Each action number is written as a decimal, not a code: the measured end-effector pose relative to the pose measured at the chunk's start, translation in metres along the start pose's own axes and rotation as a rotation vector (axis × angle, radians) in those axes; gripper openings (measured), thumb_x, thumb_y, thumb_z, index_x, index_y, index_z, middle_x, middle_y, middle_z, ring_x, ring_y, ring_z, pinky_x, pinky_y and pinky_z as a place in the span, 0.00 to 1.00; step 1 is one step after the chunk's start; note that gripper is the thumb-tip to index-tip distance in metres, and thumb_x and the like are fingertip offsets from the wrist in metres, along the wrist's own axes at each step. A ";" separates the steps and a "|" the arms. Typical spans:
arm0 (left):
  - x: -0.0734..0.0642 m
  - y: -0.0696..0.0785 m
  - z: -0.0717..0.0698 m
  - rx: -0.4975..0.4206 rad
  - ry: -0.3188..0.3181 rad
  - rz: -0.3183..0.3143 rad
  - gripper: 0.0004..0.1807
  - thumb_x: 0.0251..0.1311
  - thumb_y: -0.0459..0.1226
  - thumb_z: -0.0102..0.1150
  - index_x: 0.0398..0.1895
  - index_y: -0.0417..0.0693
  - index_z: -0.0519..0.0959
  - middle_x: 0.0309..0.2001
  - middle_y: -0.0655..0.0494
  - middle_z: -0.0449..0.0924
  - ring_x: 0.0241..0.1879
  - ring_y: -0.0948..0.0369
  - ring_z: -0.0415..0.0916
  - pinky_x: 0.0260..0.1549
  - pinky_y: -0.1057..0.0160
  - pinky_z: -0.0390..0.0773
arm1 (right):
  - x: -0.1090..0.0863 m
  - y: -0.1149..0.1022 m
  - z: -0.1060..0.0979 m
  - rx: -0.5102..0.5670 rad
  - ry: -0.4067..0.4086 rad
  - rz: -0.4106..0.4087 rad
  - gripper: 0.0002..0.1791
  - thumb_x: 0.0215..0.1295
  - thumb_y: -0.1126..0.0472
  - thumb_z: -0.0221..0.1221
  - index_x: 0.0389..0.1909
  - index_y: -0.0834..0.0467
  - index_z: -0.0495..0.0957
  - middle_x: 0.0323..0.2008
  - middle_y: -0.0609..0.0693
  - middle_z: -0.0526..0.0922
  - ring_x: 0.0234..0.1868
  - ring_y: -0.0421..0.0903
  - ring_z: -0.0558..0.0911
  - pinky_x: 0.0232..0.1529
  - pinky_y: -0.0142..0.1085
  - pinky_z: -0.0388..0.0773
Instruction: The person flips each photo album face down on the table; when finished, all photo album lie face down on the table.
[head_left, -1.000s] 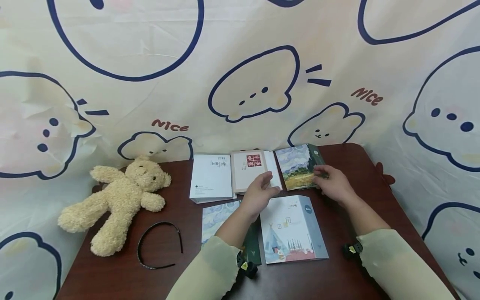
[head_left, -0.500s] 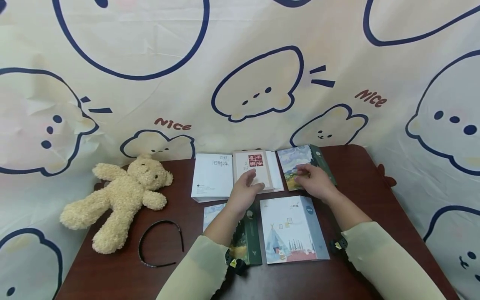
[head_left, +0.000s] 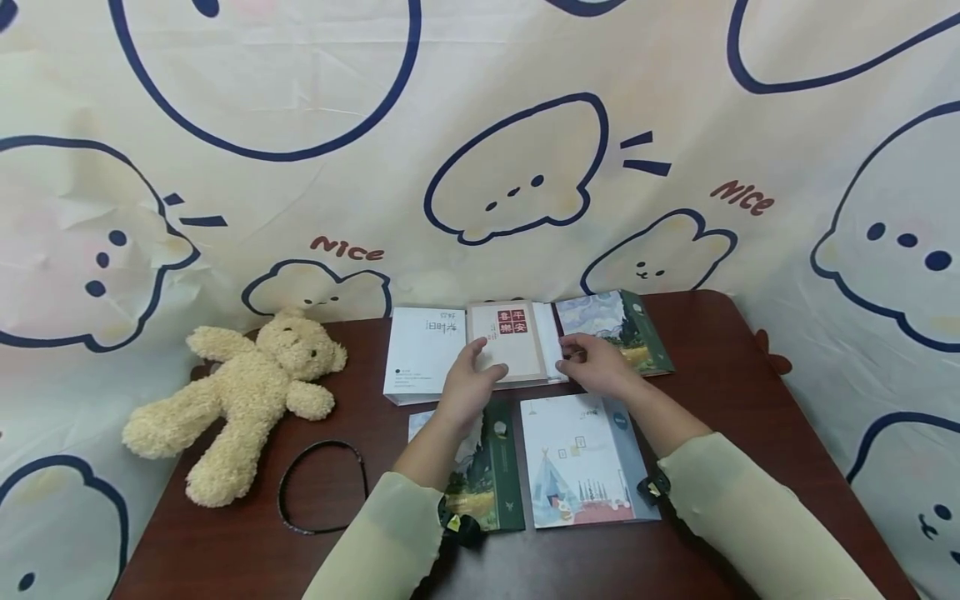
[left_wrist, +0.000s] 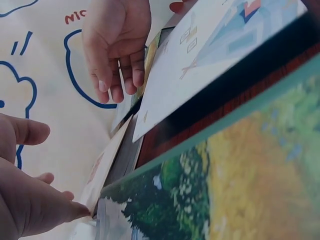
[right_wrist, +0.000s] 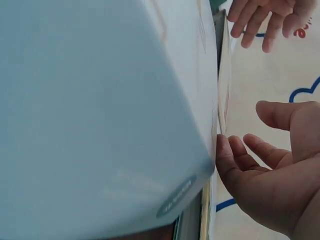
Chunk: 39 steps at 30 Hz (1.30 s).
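Observation:
My left hand [head_left: 463, 393] hovers, fingers spread, over the seam between a white book [head_left: 423, 354] and a beige-covered book [head_left: 510, 358] with red characters. At the beige book's white right edge is my right hand [head_left: 602, 368], fingers loosely bent; whether it touches the edge, I cannot tell. Behind that hand lies a book with a landscape painting and green spine [head_left: 648, 333]. In the left wrist view, both the left hand [left_wrist: 35, 200] and the right hand [left_wrist: 117, 50] grip nothing. The right wrist view shows the right hand [right_wrist: 275, 175] beside the beige book's edge [right_wrist: 225, 85].
Nearer the body lie another painted book [head_left: 487, 475] with a green spine and a white-blue book [head_left: 577, 458] with a teepee picture. A plush bear [head_left: 247, 400] and a black headband [head_left: 285, 487] are on the left of the brown table [head_left: 585, 562]. Printed cloth hangs behind.
My right hand has moved left from the far-right painted book to the beige book's right edge. The left hand has shifted left across the beige book. The books look unmoved.

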<state>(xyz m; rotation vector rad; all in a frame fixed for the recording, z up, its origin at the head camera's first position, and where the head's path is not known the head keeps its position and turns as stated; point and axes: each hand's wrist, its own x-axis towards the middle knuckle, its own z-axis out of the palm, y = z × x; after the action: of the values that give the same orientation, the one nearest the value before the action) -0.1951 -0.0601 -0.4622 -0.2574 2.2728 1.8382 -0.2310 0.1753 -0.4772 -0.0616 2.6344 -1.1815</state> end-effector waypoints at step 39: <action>0.010 -0.008 -0.018 -0.150 0.014 -0.050 0.37 0.68 0.39 0.61 0.79 0.50 0.62 0.79 0.45 0.58 0.79 0.48 0.54 0.75 0.45 0.58 | 0.010 -0.020 0.017 -0.192 -0.147 -0.067 0.37 0.71 0.50 0.64 0.75 0.63 0.67 0.68 0.65 0.74 0.68 0.63 0.74 0.67 0.55 0.72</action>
<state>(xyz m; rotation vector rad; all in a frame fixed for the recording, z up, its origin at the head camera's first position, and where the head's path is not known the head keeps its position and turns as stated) -0.2038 -0.0795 -0.4691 -0.3485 2.1192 1.9898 -0.2381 0.1478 -0.4756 -0.2629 2.6237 -0.9029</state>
